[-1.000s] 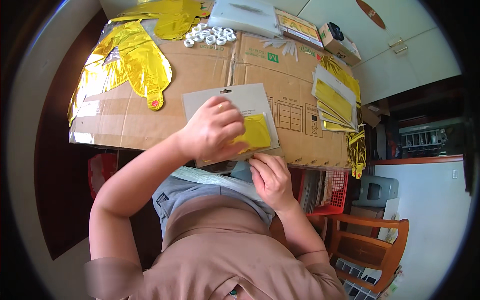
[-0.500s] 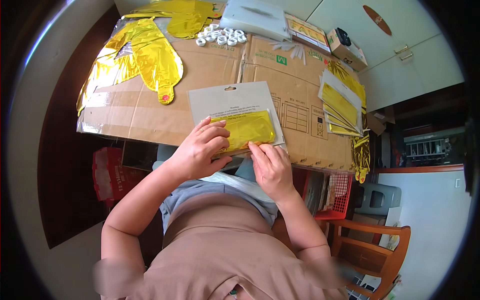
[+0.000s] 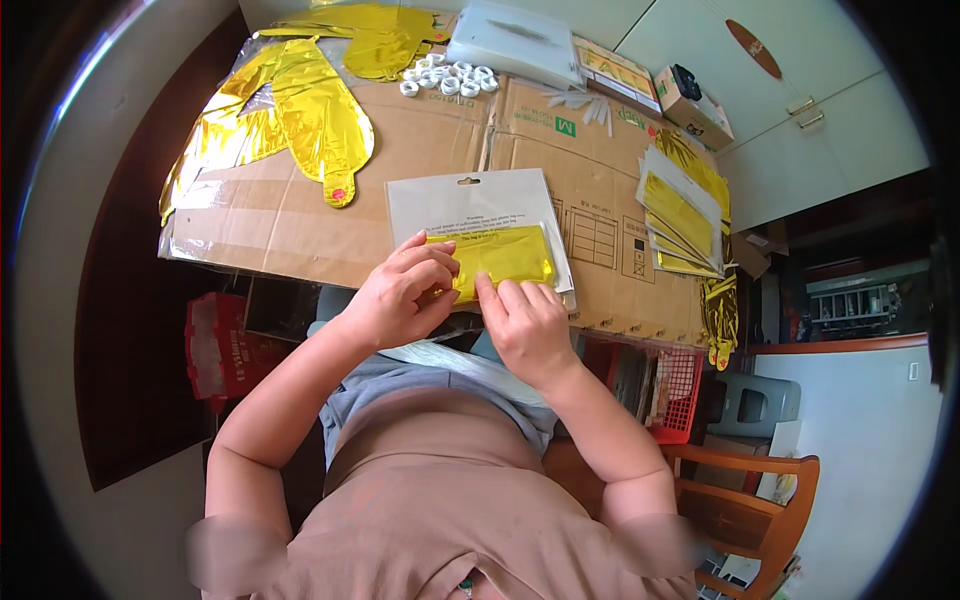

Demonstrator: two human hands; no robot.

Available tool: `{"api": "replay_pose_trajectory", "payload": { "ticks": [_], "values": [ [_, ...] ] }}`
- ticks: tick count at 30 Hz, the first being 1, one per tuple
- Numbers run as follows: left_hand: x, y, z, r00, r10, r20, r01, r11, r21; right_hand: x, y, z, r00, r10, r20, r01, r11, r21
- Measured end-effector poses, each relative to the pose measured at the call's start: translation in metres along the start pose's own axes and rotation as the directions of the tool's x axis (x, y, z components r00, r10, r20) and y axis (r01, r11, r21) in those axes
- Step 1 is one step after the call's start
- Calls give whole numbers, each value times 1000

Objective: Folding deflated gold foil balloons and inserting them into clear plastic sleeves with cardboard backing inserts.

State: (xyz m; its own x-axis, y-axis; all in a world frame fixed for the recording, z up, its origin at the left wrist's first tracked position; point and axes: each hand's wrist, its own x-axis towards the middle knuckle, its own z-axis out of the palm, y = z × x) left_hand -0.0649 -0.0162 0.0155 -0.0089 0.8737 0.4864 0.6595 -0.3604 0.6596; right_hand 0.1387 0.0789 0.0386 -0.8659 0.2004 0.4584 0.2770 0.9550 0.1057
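A flat plastic bag [image 3: 460, 199] with a hang hole and printed text lies at the near edge of the cardboard. Folded gold foil [image 3: 515, 257], shiny and rectangular, shows in its lower half. My left hand [image 3: 405, 290] is closed at the bag's left side, fingertips bent over the foil and thumb near the front edge. On the near edge, my right hand [image 3: 528, 328] has its fingers bent over the bag, one fingertip pressing the foil. The underside of the bag is hidden.
Flat gold foil balloons [image 3: 320, 110] lie at the far left, beside white ribbon rolls [image 3: 450, 78]. A clear plastic box [image 3: 513, 45] stands at the back. Filled packets [image 3: 682, 210] are stacked at the right. A wooden chair [image 3: 745, 500] and red basket [image 3: 680, 390] are below right.
My right hand has shifted left along the near edge, its fingertip now further in on the foil. My left hand has curled slightly more. The bag appears slightly lower and further right.
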Motion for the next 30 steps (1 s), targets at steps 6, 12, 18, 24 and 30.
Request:
{"api": "replay_pose_trajectory", "payload": {
  "ticks": [6,12,18,24,30],
  "values": [
    [0,-3,0,1000,-24,11,25,999,-46,17,2,3,998,-42,-39,37,992,-123],
    [6,1,-3,991,-127,-40,130,989,70,8,13,-6,990,-17,-143,30,996,85],
    [2,-4,-12,987,-158,39,154,984,90,-4,41,-77,906,311,-287,-99,815,571],
    [4,0,-7,994,-97,44,91,988,125,12,123,-64,749,376,-545,-371,920,126],
    [1,-1,-4,996,-90,3,89,987,131,-7,125,7,937,318,-146,-345,909,-236]
  ]
}}
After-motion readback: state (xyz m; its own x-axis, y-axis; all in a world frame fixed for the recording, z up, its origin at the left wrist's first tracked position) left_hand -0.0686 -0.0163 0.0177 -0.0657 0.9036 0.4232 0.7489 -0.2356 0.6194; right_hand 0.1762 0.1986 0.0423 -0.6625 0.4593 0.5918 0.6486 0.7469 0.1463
